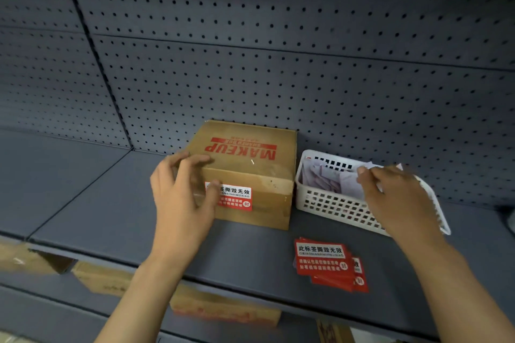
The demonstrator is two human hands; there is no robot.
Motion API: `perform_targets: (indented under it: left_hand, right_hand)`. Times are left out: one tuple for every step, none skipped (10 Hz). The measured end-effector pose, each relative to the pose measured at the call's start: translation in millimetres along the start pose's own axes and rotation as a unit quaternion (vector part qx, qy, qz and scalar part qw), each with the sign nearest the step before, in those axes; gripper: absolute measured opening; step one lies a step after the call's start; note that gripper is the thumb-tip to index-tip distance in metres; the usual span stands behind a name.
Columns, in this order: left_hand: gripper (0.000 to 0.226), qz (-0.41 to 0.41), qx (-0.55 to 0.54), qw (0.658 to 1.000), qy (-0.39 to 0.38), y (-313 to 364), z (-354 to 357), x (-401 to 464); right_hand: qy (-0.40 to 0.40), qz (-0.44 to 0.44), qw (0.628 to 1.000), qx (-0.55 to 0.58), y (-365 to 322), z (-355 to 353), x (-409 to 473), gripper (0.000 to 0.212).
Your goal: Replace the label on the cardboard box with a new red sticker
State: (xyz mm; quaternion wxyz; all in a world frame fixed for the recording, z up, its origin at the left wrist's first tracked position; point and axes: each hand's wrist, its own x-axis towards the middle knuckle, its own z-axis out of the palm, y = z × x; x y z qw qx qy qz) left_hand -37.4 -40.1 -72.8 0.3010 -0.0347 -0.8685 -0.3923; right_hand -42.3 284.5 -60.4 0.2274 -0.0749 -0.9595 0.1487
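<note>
A brown cardboard box (250, 175) printed "MAKEUP" in red stands on the grey shelf (111, 203). A red and white sticker (237, 198) is stuck on its front face. My left hand (184, 195) wraps the box's front left corner, thumb on the sticker's left edge. My right hand (398, 198) hovers over a white basket (334, 206), pinching a pale slip of paper (370, 166) between thumb and fingers. A small pile of red stickers (328, 262) lies on the shelf in front of the basket.
The basket holds several pale paper slips. A grey pegboard wall (278, 64) backs the shelf. Below the shelf edge, more cardboard boxes (223, 306) sit on a lower level.
</note>
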Motion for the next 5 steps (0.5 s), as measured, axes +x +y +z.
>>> perform_targets:
  left_hand:
    - [0.03, -0.049, -0.017, 0.998, 0.04, 15.5, -0.5, -3.1]
    - [0.028, -0.097, -0.037, 0.993, 0.056, 30.7, -5.5, -11.2]
    - [0.035, -0.155, -0.017, 0.987, 0.047, 41.4, -13.4, -19.8]
    - [0.035, -0.198, -0.074, 0.977, 0.038, 47.6, -20.1, -37.6]
    - [0.027, -0.251, -0.203, 0.946, 0.028, 55.7, -29.3, -41.2]
  right_hand:
    - [-0.122, 0.009, 0.992, 0.004, 8.2, 9.4, 6.0, 0.056]
    - [-0.136, -0.01, 0.99, 0.022, 12.9, 10.2, 6.4, 0.054]
    - [-0.166, -0.026, 0.985, 0.04, 13.3, 4.5, 9.8, 0.048]
    - [-0.13, -0.034, 0.988, 0.074, 6.2, -8.7, -1.9, 0.033]
    - [-0.047, -0.025, 0.981, 0.184, -5.7, -42.9, -17.3, 0.024]
